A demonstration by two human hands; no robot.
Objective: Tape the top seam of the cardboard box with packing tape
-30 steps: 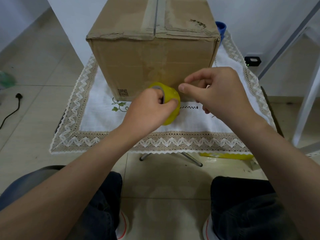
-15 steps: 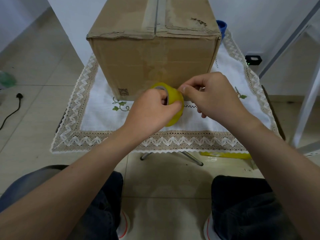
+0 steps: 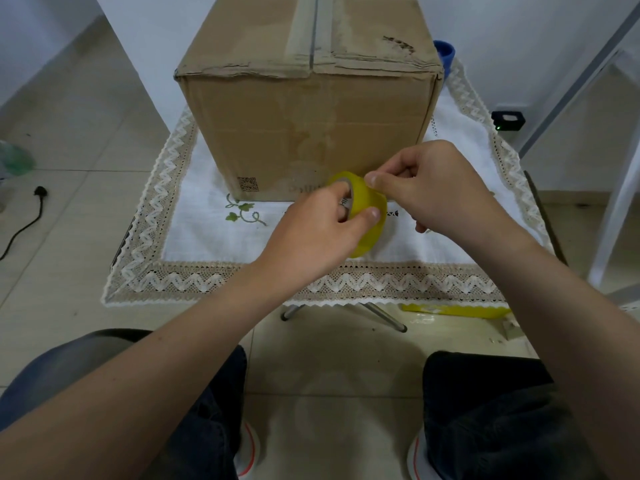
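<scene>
A big cardboard box stands on a small table covered by a white lace-edged cloth. Its top seam runs away from me, with old clear tape along it. In front of the box my left hand grips a yellow roll of packing tape, fingers through the core and thumb on the outside. My right hand has its fingers curled, with thumb and fingertips picking at the top edge of the roll. No loose tape end is plainly visible.
A blue object peeks out behind the box's right corner. A yellow strip lies on the tiled floor under the table edge. A black plug and cord are at the left. A white frame stands at the right.
My right hand has closed in from an open pose onto the roll's top edge. The roll and left hand have stayed nearly in place.
</scene>
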